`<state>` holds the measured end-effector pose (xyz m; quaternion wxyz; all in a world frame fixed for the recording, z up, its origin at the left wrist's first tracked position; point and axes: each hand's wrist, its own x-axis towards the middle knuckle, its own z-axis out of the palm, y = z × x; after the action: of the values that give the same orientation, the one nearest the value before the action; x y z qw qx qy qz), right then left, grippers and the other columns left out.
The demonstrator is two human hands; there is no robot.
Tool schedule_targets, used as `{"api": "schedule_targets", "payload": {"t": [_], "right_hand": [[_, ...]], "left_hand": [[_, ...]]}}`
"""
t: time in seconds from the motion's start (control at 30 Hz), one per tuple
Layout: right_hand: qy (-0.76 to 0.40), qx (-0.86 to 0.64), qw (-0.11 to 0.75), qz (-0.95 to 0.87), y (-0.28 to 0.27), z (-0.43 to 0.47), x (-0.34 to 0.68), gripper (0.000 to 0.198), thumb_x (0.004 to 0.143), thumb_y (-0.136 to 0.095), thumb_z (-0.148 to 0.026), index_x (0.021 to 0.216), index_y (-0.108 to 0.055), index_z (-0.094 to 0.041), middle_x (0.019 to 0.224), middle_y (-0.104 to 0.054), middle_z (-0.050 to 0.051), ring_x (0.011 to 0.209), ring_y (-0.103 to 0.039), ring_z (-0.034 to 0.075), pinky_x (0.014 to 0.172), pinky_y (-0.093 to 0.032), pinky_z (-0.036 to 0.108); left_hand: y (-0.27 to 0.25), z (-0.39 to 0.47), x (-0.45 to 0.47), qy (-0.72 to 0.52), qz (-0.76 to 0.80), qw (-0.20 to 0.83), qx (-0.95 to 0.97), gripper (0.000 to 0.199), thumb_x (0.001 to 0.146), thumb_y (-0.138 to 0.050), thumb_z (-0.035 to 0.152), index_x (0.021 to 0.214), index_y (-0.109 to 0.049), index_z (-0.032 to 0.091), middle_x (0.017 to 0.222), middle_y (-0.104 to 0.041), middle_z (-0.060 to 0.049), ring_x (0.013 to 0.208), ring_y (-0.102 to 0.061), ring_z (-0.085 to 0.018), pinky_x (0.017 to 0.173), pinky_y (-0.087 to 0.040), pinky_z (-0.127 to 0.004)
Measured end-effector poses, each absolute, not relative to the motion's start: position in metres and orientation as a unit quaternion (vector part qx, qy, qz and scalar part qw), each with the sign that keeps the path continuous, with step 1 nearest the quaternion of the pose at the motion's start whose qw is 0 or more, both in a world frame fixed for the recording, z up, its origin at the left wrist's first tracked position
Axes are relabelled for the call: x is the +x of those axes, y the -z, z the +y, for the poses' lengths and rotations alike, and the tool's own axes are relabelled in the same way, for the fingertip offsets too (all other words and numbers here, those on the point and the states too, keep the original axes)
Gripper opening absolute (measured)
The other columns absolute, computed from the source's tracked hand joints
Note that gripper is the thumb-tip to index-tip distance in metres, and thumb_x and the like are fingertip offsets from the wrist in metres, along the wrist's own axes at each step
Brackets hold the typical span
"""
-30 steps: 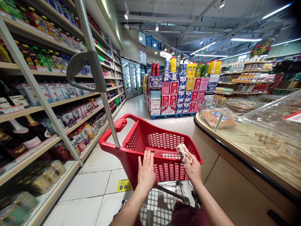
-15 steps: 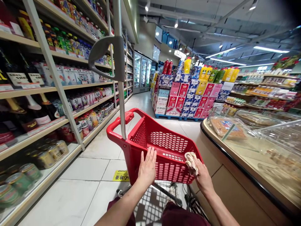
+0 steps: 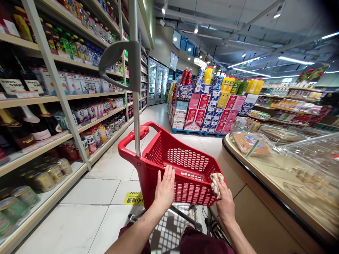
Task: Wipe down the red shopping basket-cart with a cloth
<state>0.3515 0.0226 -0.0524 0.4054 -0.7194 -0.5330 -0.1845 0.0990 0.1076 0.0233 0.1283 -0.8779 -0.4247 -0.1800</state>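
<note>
A red plastic shopping cart (image 3: 185, 158) with lattice walls stands in front of me, its handle end to the left. My left hand (image 3: 165, 187) lies flat with fingers stretched over the cart's near rim. In my right hand (image 3: 225, 203) is a crumpled off-white cloth (image 3: 217, 183), pressed against the near right corner of the basket. A grey metal pole (image 3: 136, 113) with a dark grey looped grip (image 3: 120, 65) rises at the handle end of the cart. The cart's basket holds nothing that I can make out.
Shelves of bottles and cans (image 3: 66, 97) line the left side. To the right stands a rounded counter (image 3: 251, 173) with packaged food. Stacked drink boxes (image 3: 205, 109) rise beyond the cart. A yellow floor sign (image 3: 134, 198) lies left of it, and black cables (image 3: 215, 227) lie by the counter.
My right hand and the cloth have shifted slightly along the rim at the cart's right corner. My left hand keeps its place on the rim. The view has turned slightly right.
</note>
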Motion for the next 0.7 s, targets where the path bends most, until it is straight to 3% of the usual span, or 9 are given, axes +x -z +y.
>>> {"api": "schedule_targets", "payload": {"t": [0.17, 0.27, 0.4, 0.53, 0.6, 0.7], "right_hand": [[0.164, -0.666, 0.383, -0.619, 0.032, 0.057, 0.284, 0.052, 0.079, -0.036, -0.019, 0.13, -0.036, -0.02, 0.139, -0.033, 0.008, 0.125, -0.032, 0.022, 0.098, -0.029, 0.044], [0.158, -0.667, 0.382, -0.62, 0.014, 0.081, 0.249, 0.044, 0.082, -0.04, -0.028, 0.125, -0.043, -0.019, 0.133, -0.041, 0.01, 0.123, -0.035, 0.022, 0.099, -0.026, 0.047], [0.15, -0.675, 0.39, -0.609, 0.023, 0.063, 0.294, 0.04, 0.086, -0.028, -0.02, 0.121, -0.048, -0.025, 0.129, -0.047, 0.005, 0.121, -0.038, 0.016, 0.1, -0.026, 0.043], [0.189, -0.75, 0.407, -0.487, 0.048, 0.03, 0.353, 0.044, 0.083, -0.026, -0.022, 0.12, -0.05, -0.02, 0.128, -0.047, 0.008, 0.123, -0.035, 0.02, 0.1, -0.025, 0.048], [0.202, -0.751, 0.424, -0.464, 0.05, 0.034, 0.344, 0.044, 0.082, -0.027, -0.022, 0.117, -0.053, -0.017, 0.126, -0.049, 0.01, 0.122, -0.036, 0.021, 0.099, -0.026, 0.047], [0.191, -0.673, 0.434, -0.568, 0.041, 0.056, 0.299, 0.045, 0.081, -0.028, -0.014, 0.118, -0.052, -0.02, 0.127, -0.049, 0.007, 0.123, -0.035, 0.017, 0.099, -0.029, 0.042]], "left_hand": [[-0.025, 0.105, 0.104, 0.169, -0.441, 0.131, -0.872, 0.063, 0.075, -0.038, 0.021, 0.134, -0.025, 0.007, 0.144, -0.022, -0.012, 0.134, -0.005, -0.024, 0.106, -0.012, -0.049], [-0.029, 0.105, 0.102, 0.164, -0.436, 0.137, -0.874, 0.062, 0.075, -0.038, 0.02, 0.134, -0.026, 0.008, 0.144, -0.021, -0.011, 0.134, -0.005, -0.023, 0.106, -0.012, -0.049], [-0.03, 0.107, 0.098, 0.163, -0.428, 0.14, -0.878, 0.062, 0.075, -0.037, 0.02, 0.135, -0.024, 0.01, 0.144, -0.021, -0.009, 0.134, -0.004, -0.022, 0.106, -0.012, -0.05], [-0.028, 0.106, 0.099, 0.165, -0.423, 0.129, -0.882, 0.063, 0.074, -0.038, 0.02, 0.135, -0.025, 0.01, 0.144, -0.022, -0.01, 0.134, -0.005, -0.023, 0.106, -0.011, -0.051], [-0.028, 0.106, 0.1, 0.166, -0.426, 0.127, -0.88, 0.064, 0.073, -0.039, 0.021, 0.134, -0.026, 0.008, 0.143, -0.023, -0.011, 0.134, -0.006, -0.024, 0.106, -0.01, -0.05], [-0.03, 0.106, 0.1, 0.167, -0.43, 0.133, -0.877, 0.063, 0.074, -0.039, 0.021, 0.134, -0.027, 0.008, 0.143, -0.023, -0.012, 0.134, -0.007, -0.025, 0.106, -0.011, -0.05]]}}
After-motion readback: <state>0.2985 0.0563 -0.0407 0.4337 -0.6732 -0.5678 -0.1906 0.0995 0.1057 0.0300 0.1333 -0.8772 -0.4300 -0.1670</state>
